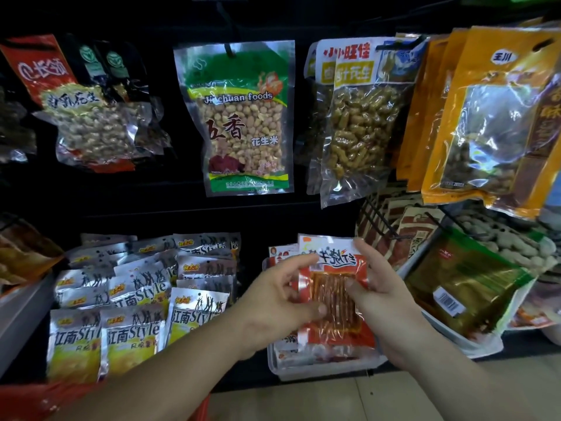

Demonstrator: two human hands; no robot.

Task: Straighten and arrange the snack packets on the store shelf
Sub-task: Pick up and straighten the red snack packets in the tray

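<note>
both hands are closed on one red packet (334,284), which has a clear window showing reddish strips. the packet stands nearly upright between the palms, its printed top pointing away from the person.

the left hand (279,299) pinches the packet's left edge. its thumb (317,309) presses the front near the lower part of the window, and its fingers (303,262) curl round towards the back, only partly open. the right hand (382,299) grips the right edge. its thumb (352,287) lies on the front beside the window, while its index finger (362,247) stretches up along the edge to the top corner. its other fingers are hidden behind the packet.

directly under the grip a white tray (318,370) holds more packets of the same kind (280,253), and the held packet's lower end sits just above or against them; i cannot tell which.

to the left of the left hand, rows of silver-and-yellow packets (133,329) lie overlapping, several of them askew. to the right of the right hand a green-and-gold packet (464,284) leans in another white tray (473,344).

well above the hands a peanut bag (246,117) with a green label hangs on a hook. up and right of the grip hang a clear bag of shelled-looking snacks (355,123) and some orange bags (491,117).
</note>
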